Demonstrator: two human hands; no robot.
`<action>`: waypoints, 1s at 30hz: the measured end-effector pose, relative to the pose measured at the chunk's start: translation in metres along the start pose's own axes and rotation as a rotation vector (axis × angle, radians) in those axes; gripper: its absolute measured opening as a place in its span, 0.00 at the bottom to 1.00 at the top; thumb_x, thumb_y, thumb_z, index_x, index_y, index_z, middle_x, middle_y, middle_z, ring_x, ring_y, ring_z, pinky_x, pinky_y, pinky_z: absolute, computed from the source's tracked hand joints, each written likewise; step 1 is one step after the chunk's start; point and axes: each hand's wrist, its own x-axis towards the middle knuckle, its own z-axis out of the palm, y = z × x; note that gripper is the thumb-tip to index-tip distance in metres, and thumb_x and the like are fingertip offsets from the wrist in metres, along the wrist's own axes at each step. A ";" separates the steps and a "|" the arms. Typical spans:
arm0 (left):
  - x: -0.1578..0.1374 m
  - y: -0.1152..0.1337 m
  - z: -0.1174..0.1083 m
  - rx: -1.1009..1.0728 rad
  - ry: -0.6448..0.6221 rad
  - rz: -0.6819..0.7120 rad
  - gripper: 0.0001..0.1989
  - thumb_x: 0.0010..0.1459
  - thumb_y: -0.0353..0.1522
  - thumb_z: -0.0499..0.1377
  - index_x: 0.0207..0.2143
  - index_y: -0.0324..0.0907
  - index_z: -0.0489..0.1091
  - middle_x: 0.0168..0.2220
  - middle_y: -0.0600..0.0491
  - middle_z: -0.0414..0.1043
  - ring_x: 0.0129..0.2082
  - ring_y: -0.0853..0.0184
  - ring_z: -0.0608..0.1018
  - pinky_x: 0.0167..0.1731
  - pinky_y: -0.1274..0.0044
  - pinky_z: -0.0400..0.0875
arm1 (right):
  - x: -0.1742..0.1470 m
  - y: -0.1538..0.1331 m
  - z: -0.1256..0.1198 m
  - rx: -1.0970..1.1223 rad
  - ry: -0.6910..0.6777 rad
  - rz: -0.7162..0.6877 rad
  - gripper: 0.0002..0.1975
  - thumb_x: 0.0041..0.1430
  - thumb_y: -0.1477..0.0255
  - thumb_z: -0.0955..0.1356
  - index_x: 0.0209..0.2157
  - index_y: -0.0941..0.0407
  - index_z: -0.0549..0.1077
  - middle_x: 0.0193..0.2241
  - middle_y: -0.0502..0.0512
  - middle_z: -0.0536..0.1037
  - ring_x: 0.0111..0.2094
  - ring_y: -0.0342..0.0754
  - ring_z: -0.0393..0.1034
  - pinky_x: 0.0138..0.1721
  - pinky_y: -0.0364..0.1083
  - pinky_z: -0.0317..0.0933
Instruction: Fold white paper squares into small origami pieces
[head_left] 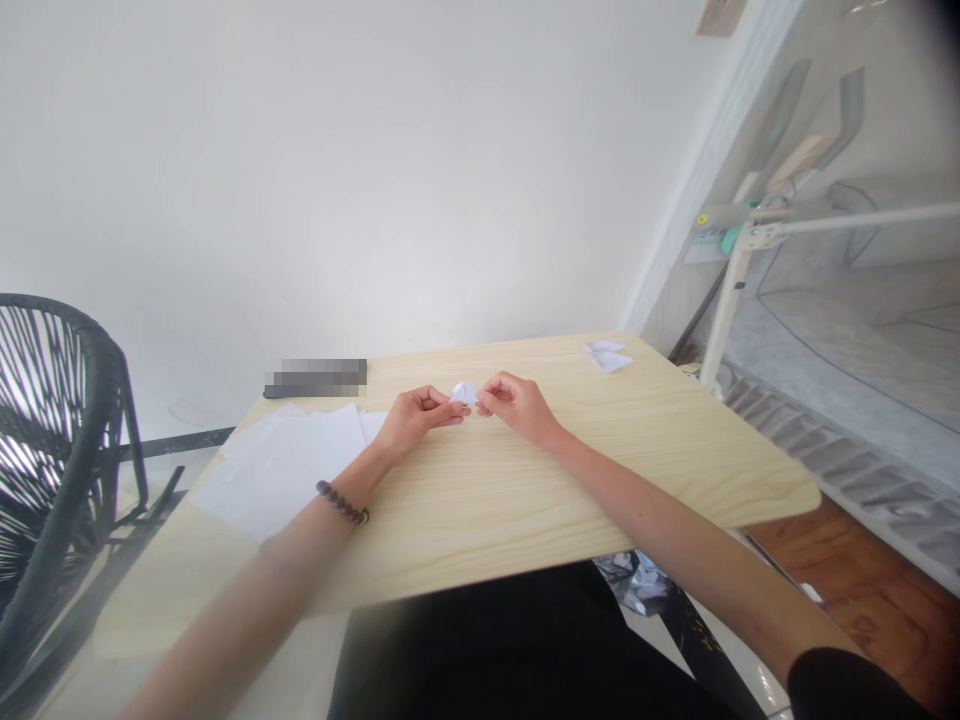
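Observation:
Between my two hands is a small piece of folded white paper (464,391), raised to a point in the middle, just above the table (480,500). My left hand (420,417) pinches its left side with thumb and fingers. On the opposite side, my right hand (517,402) pinches the right edge. The fingertips cover the paper's lower corners. Beside my left forearm lie several loose white sheets (292,460), spread over the left part of the table.
Folded white paper pieces (607,355) rest at the table's far right. A dark, partly blurred object (315,379) lies at the back left. A black woven chair (67,450) stands left; a white metal frame (727,310) rises at right. The wall is behind the table.

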 end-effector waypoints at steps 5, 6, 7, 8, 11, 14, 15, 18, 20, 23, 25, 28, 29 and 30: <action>0.000 0.000 -0.001 0.042 0.017 0.009 0.12 0.43 0.35 0.62 0.25 0.35 0.65 0.29 0.49 0.74 0.35 0.64 0.75 0.43 0.68 0.67 | 0.000 -0.002 0.000 -0.090 -0.005 -0.051 0.10 0.50 0.65 0.63 0.27 0.58 0.67 0.24 0.51 0.73 0.26 0.43 0.71 0.29 0.41 0.63; 0.000 0.001 -0.001 0.046 0.029 0.018 0.12 0.43 0.35 0.62 0.25 0.35 0.66 0.29 0.48 0.74 0.35 0.64 0.75 0.43 0.68 0.67 | 0.000 -0.002 0.000 -0.089 -0.006 -0.045 0.10 0.51 0.64 0.63 0.27 0.58 0.66 0.24 0.51 0.73 0.27 0.43 0.71 0.30 0.41 0.63; 0.001 0.001 0.000 0.047 0.040 0.027 0.12 0.43 0.35 0.62 0.25 0.35 0.66 0.29 0.48 0.74 0.35 0.64 0.75 0.43 0.68 0.67 | 0.001 -0.003 0.001 -0.083 -0.005 -0.037 0.11 0.51 0.64 0.63 0.27 0.58 0.66 0.24 0.51 0.73 0.27 0.43 0.71 0.30 0.42 0.64; 0.001 0.001 0.001 0.047 0.050 0.035 0.12 0.43 0.36 0.62 0.25 0.35 0.66 0.29 0.48 0.75 0.35 0.64 0.75 0.43 0.68 0.67 | 0.001 -0.003 0.001 -0.072 0.000 -0.028 0.11 0.51 0.64 0.62 0.27 0.58 0.66 0.24 0.51 0.73 0.27 0.44 0.71 0.30 0.42 0.64; 0.001 0.003 0.003 0.045 0.070 0.058 0.13 0.42 0.36 0.63 0.25 0.35 0.65 0.29 0.48 0.75 0.34 0.63 0.76 0.42 0.67 0.67 | 0.002 -0.004 0.002 -0.032 0.024 -0.011 0.12 0.51 0.62 0.62 0.27 0.58 0.65 0.23 0.51 0.73 0.28 0.44 0.72 0.30 0.42 0.64; 0.000 0.005 0.006 0.041 0.084 0.071 0.13 0.42 0.36 0.63 0.25 0.35 0.65 0.28 0.48 0.74 0.33 0.63 0.76 0.41 0.67 0.68 | 0.002 -0.005 0.003 0.007 0.037 -0.005 0.12 0.51 0.62 0.62 0.27 0.57 0.63 0.22 0.51 0.72 0.28 0.45 0.72 0.30 0.43 0.65; 0.000 0.006 0.007 0.041 0.094 0.071 0.14 0.42 0.36 0.63 0.25 0.35 0.65 0.28 0.48 0.74 0.33 0.62 0.76 0.41 0.67 0.68 | 0.002 -0.005 0.003 0.016 0.042 -0.004 0.12 0.51 0.62 0.62 0.27 0.57 0.63 0.22 0.51 0.72 0.28 0.45 0.72 0.30 0.43 0.65; -0.001 0.008 0.009 0.040 0.127 0.068 0.14 0.42 0.37 0.63 0.26 0.35 0.65 0.26 0.48 0.74 0.31 0.62 0.76 0.39 0.66 0.70 | 0.002 -0.006 0.005 0.025 0.053 -0.004 0.12 0.51 0.61 0.62 0.27 0.57 0.61 0.22 0.50 0.71 0.27 0.44 0.71 0.29 0.43 0.65; -0.001 0.009 0.009 0.033 0.144 0.074 0.15 0.41 0.37 0.63 0.26 0.36 0.64 0.26 0.49 0.74 0.31 0.62 0.77 0.38 0.66 0.70 | 0.003 -0.006 0.005 0.019 0.050 -0.006 0.12 0.51 0.61 0.62 0.27 0.57 0.61 0.22 0.50 0.71 0.26 0.44 0.71 0.29 0.43 0.64; 0.000 0.009 0.009 0.020 0.150 0.081 0.15 0.42 0.37 0.63 0.27 0.36 0.62 0.25 0.49 0.74 0.30 0.62 0.77 0.37 0.66 0.70 | 0.003 -0.006 0.006 0.037 0.058 -0.019 0.12 0.50 0.62 0.63 0.28 0.56 0.60 0.23 0.49 0.70 0.26 0.43 0.71 0.28 0.42 0.64; 0.001 0.009 0.008 0.011 0.146 0.085 0.16 0.42 0.36 0.63 0.29 0.37 0.61 0.25 0.50 0.74 0.30 0.62 0.77 0.37 0.66 0.70 | 0.004 -0.005 0.006 0.073 0.071 -0.027 0.12 0.50 0.63 0.63 0.30 0.56 0.59 0.23 0.47 0.69 0.24 0.42 0.70 0.26 0.41 0.63; 0.001 0.008 0.007 0.013 0.130 0.102 0.18 0.42 0.36 0.63 0.32 0.38 0.59 0.24 0.52 0.73 0.28 0.63 0.77 0.36 0.66 0.70 | 0.004 -0.004 0.007 0.110 0.069 -0.036 0.12 0.50 0.64 0.63 0.33 0.55 0.58 0.24 0.46 0.68 0.22 0.40 0.69 0.25 0.40 0.63; 0.001 0.007 0.007 0.025 0.114 0.107 0.18 0.43 0.36 0.62 0.33 0.39 0.59 0.24 0.52 0.73 0.28 0.64 0.77 0.35 0.66 0.70 | 0.004 -0.004 0.007 0.110 0.062 -0.039 0.11 0.50 0.64 0.63 0.33 0.55 0.58 0.24 0.46 0.68 0.22 0.40 0.69 0.25 0.40 0.63; 0.002 0.006 0.006 0.045 0.093 0.115 0.18 0.44 0.36 0.62 0.35 0.39 0.59 0.24 0.53 0.73 0.28 0.64 0.77 0.35 0.67 0.70 | 0.004 -0.003 0.007 0.107 0.053 -0.041 0.11 0.50 0.64 0.63 0.32 0.55 0.59 0.24 0.46 0.68 0.22 0.40 0.69 0.25 0.40 0.63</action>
